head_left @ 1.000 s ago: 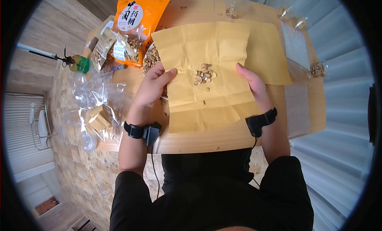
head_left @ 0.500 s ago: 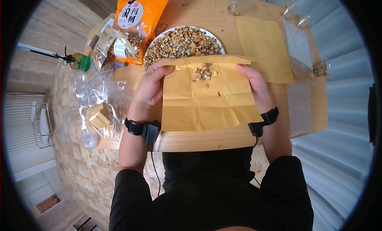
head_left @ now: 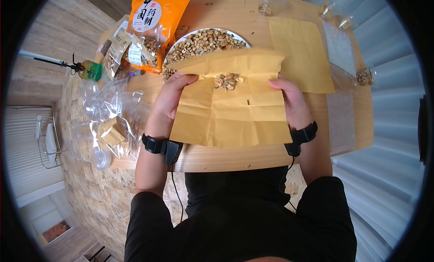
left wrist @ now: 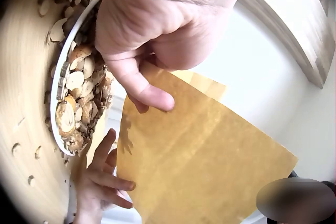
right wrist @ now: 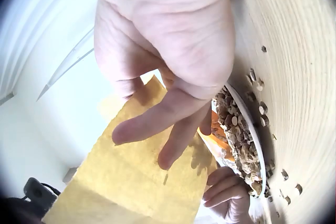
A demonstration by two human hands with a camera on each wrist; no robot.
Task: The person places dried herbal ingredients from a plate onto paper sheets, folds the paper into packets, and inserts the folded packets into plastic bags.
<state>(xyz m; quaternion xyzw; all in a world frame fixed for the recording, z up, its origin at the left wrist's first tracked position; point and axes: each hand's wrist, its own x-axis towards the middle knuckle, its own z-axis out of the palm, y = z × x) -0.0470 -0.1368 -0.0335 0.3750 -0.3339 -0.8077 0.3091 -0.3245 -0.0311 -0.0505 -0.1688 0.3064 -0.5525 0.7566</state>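
A creased sheet of yellow-brown paper (head_left: 230,113) is held up between both hands, with a small heap of dried slices (head_left: 228,81) on its upper middle and one small dark piece lower down. The left hand (head_left: 172,97) pinches its left edge, thumb on top. At the right edge the right hand (head_left: 294,101) pinches it the same way, fingers beneath. Both wrist views show the paper's underside (left wrist: 199,150) with fingers against it. Behind the paper stands a white plate (head_left: 244,37) heaped with dried slices (head_left: 203,43), its near part hidden.
An orange bag (head_left: 156,18) and smaller packets (head_left: 118,49) stand at the back left. Clear plastic bags (head_left: 110,104) lie at the left edge, near a green spray bottle (head_left: 91,71). Another brown sheet (head_left: 307,58) lies right of the plate; small jars (head_left: 344,22) stand at the far right.
The paper has come down from in front of the plate, and its top edge has since risen slightly. The heap has shifted slightly left. Both hands still grip the edges.
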